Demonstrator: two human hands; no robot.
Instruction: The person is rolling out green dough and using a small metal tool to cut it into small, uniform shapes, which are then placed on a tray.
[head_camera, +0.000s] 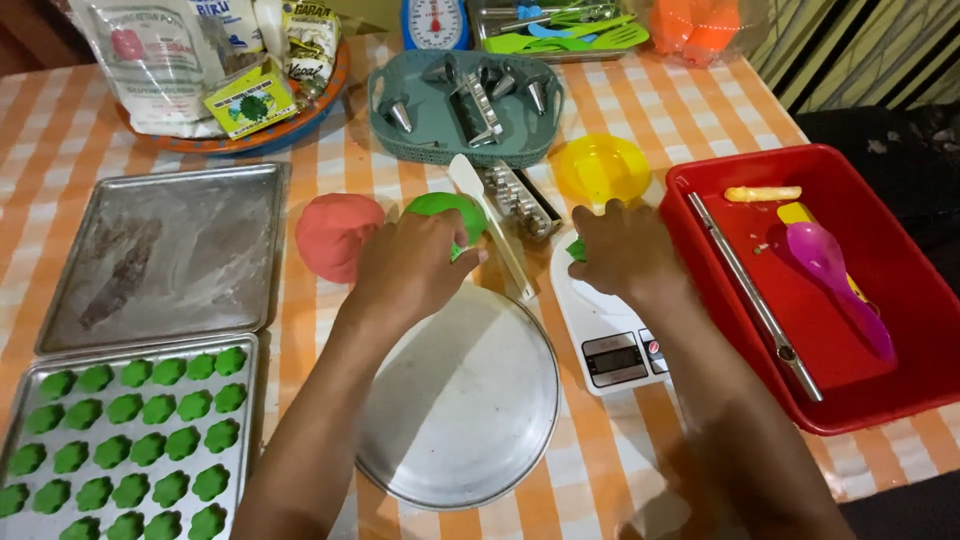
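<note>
1. The round green dough ball (450, 212) is gripped by the left hand (415, 265), just beside a pink dough mound (335, 235), for pinching.
2. A small green dough piece (577, 249) is pressed under the clenched right hand (625, 250) onto the white digital kitchen scale (610, 340), for weighing.

Both bare forearms are reaching forward from the bottom edge, angling slightly inward. The left hand (415, 265) is lying palm down with its fingers curled in a loose grip. The right hand (625, 250) is likewise cupping downward, knuckles up, fingertips tucked under.
</note>
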